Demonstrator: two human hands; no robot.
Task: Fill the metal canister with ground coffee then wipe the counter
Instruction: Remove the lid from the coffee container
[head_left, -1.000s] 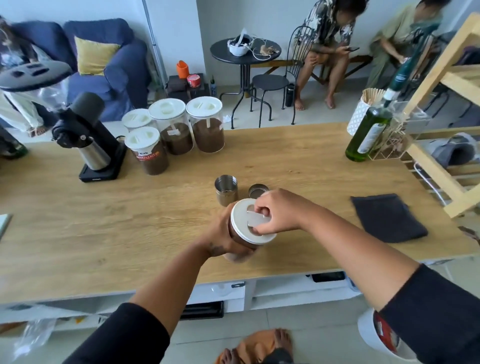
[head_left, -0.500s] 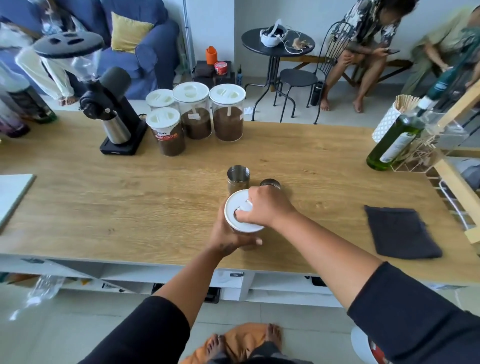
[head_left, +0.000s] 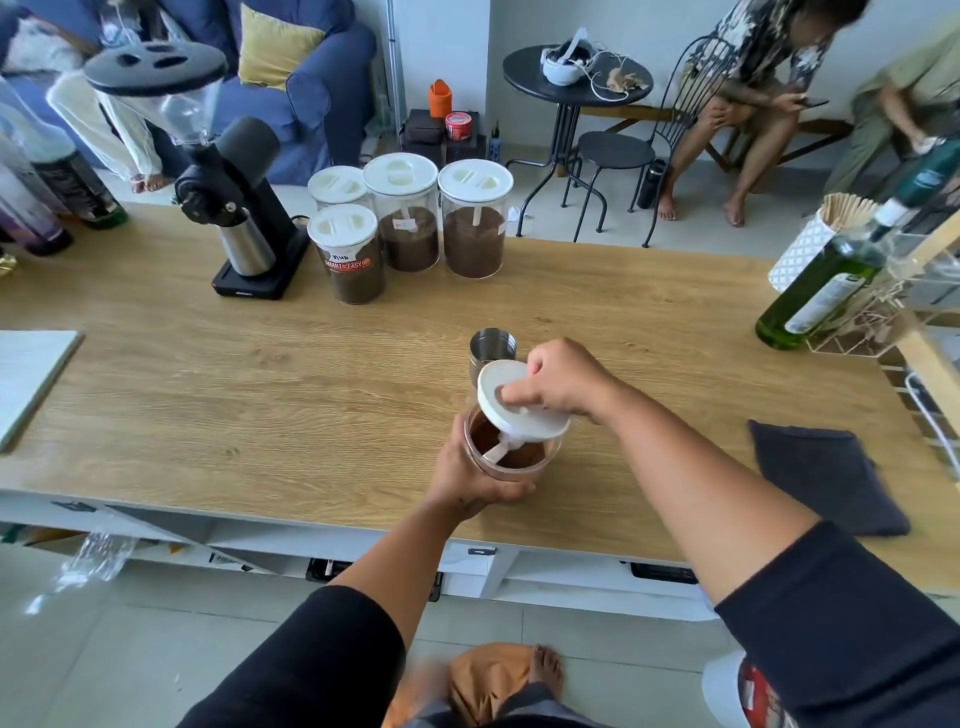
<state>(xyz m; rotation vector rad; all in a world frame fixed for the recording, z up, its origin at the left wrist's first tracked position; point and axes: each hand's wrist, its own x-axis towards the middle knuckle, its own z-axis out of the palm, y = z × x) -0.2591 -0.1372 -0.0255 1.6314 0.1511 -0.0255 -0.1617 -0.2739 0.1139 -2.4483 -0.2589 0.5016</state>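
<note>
My left hand (head_left: 470, 478) grips a clear coffee jar (head_left: 511, 457) near the counter's front edge; brown ground coffee shows inside it. My right hand (head_left: 563, 382) holds the jar's white lid (head_left: 511, 400), lifted and tilted above the opening, with a white scoop hanging from its underside into the jar. Just behind the lid stands the small metal canister (head_left: 491, 345), open at the top and partly hidden. A dark cloth (head_left: 826, 478) lies flat on the wooden counter (head_left: 260, 395) to the right.
Several lidded coffee jars (head_left: 410, 223) and a black grinder (head_left: 239, 208) stand at the back left. A green bottle (head_left: 815, 291) and a wire rack sit at the right edge. A white board (head_left: 26, 379) lies at far left. People sit beyond the counter.
My right hand has lifted the white lid off the jar and tilted it, exposing the ground coffee and the scoop. My left hand still holds the jar in the same spot.
</note>
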